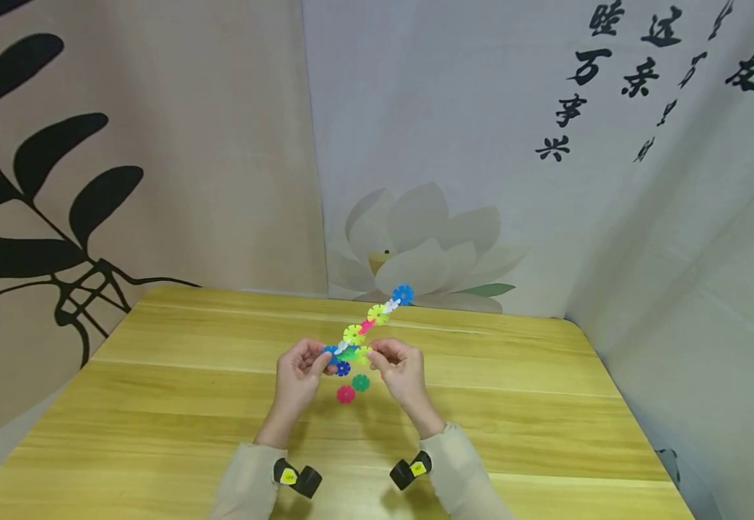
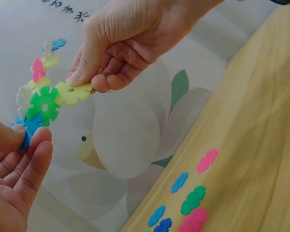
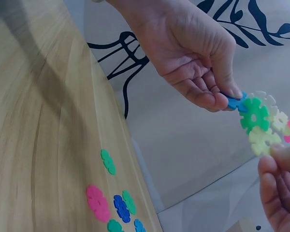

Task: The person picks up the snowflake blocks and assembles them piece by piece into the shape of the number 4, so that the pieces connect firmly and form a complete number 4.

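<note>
Blue disc [image 2: 34,124] pinched by left hand [image 1: 296,367], yellow disc [image 2: 66,96] by right hand [image 1: 404,367]; green disc [image 2: 37,103] best kept squarely aligned.

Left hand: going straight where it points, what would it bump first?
Past the blue piece it pinches, the left hand would probably meet the green piece; the white piece is close, depth unclear.

The flower chain [image 1: 373,311] is blue, white, yellow, pink and green. Loose flowers [image 1: 346,394] are pink, green and blue. The desk [image 1: 520,390] is yellow with streaky wood lines. The tan wall [image 1: 221,144] has black leaves [image 1: 58,148]; the sleeves [image 1: 247,480] are cream.
</note>
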The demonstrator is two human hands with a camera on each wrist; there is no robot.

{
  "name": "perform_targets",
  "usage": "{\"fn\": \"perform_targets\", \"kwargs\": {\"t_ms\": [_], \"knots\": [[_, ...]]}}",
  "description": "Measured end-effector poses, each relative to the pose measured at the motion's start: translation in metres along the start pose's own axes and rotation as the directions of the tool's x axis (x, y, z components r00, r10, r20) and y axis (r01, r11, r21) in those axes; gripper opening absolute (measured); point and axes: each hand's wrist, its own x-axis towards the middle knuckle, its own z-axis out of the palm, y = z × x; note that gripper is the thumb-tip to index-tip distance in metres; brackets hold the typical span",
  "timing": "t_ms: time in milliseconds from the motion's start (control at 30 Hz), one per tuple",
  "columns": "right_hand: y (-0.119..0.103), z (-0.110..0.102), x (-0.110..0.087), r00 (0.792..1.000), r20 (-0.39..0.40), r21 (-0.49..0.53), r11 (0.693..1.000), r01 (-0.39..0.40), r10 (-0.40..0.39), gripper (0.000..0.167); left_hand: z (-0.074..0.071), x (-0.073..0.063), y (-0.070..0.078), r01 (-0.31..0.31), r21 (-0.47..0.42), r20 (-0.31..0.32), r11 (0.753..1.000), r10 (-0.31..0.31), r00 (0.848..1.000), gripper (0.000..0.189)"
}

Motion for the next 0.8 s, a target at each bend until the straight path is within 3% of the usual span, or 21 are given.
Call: {"fn": "perform_targets", "kwargs": {"t_ms": [167, 267, 433, 567, 800], "knots": [[-0.002, 0.0, 0.001, 0.999, 0.017, 0.022, 0.999, -0.044, 0.044, 0.006, 0.001, 0.0, -0.002, -0.002, -0.026, -0.008, 1.0, 0.001, 1.0, 0.002], [-0.003, 0.0, 0.003, 0.998, 0.017, 0.04, 0.997, -0.062, 0.061, 0.007, 0.001, 0.0, -0.005, 0.017, -0.091, -0.003, 0.996, -0.017, 1.0, 0.002], [-0.004, 0.0, 0.005, 1.0, 0.026, 0.02, 1.0, 0.004, -0.004, 0.006, 0.004, -0.002, -0.008, 0.059, -0.211, -0.013, 0.976, -0.063, 0.998, 0.007], [-0.002, -0.001, 0.006, 0.999, 0.028, 0.006, 0.999, 0.045, -0.046, 0.006, 0.007, -0.003, -0.01, 0.051, -0.258, -0.026, 0.965, -0.06, 0.998, 0.007], [0.001, -0.001, 0.005, 1.0, 0.015, 0.034, 0.999, -0.008, 0.007, 0.006, 0.011, 0.0, -0.01, 0.04, -0.292, -0.049, 0.955, -0.057, 0.997, 0.003]]}}
